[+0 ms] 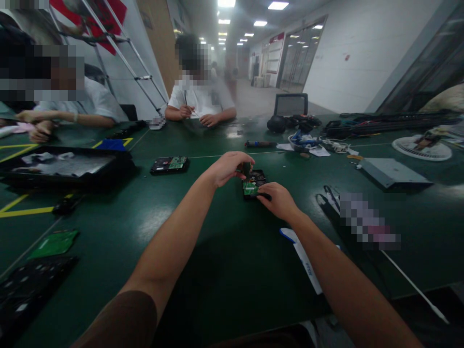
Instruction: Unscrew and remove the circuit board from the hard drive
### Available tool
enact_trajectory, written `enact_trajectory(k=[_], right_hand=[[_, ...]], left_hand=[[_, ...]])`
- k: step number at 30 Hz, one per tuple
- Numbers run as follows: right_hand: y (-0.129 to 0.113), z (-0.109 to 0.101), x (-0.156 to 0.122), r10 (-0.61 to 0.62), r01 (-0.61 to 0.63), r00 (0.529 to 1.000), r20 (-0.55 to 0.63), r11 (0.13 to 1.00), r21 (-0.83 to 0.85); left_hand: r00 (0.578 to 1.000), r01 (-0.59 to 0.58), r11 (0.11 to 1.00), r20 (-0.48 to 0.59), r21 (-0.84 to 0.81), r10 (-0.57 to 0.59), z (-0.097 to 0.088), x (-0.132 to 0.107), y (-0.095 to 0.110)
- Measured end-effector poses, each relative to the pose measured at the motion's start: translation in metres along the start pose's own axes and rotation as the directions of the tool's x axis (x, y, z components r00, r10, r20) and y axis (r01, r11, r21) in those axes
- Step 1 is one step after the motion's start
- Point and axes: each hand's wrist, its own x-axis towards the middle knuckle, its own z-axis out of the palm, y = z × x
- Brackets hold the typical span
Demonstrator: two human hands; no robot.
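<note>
A small black hard drive [253, 184] with a green circuit board lies on the dark green table [217, 251] ahead of me. My left hand [228, 166] is curled over its far end, fingers pinched on a small dark tool or part there. My right hand [279, 199] is closed on the drive's near right edge, holding it down. Both forearms reach in from the bottom of the view.
A second drive [169, 165] lies to the left, a black tray [65, 166] further left, a loose green board [54, 243] near left. A grey box [393, 172], cables and a white bowl [302, 143] lie right. Two people sit across the table.
</note>
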Motion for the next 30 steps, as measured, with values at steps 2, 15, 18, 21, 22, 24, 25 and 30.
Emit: enact_trajectory(k=[2,15,18,21,22,24,25,30], right_hand=[[0.0002,0.0002,0.0001,-0.003,0.003,1.0,-0.001,1.0,-0.001],[-0.0018,-0.0015,0.0008,0.013,-0.013,1.0,0.0,1.0,0.009],[-0.002,-0.0016,0.0008,0.015,-0.015,1.0,-0.001,1.0,0.019],[-0.0027,-0.0022,0.0008,0.022,-0.022,1.0,0.001,0.999,0.03],[-0.0031,-0.0024,0.0008,0.026,-0.026,1.0,0.0,0.999,0.029],[-0.0038,-0.0028,0.0009,0.03,-0.03,1.0,0.0,0.999,0.025],[-0.0041,-0.0029,0.0009,0.029,-0.029,1.0,0.0,0.999,0.022],[-0.0045,-0.0027,0.0001,0.025,-0.025,1.0,0.0,1.0,0.007]], left_hand=[[0.999,0.032,0.997,0.017,-0.064,-0.031,0.001,-0.0006,0.0001],[1.0,-0.019,1.0,-0.022,-0.015,0.018,-0.0013,0.0005,-0.001],[1.0,0.028,0.995,0.014,-0.095,-0.026,0.0015,-0.0012,0.0],[1.0,0.022,0.993,0.013,-0.113,-0.021,0.0017,-0.0003,-0.0007],[1.0,0.004,0.996,0.007,-0.091,-0.004,0.0014,0.0002,-0.0009],[0.999,-0.034,0.999,-0.004,-0.027,0.034,0.0006,0.0007,-0.0008],[0.999,-0.045,0.999,-0.006,0.002,0.045,0.0004,0.0005,-0.0004],[0.999,0.008,1.0,0.053,0.003,-0.008,0.0029,-0.0034,0.0023]])
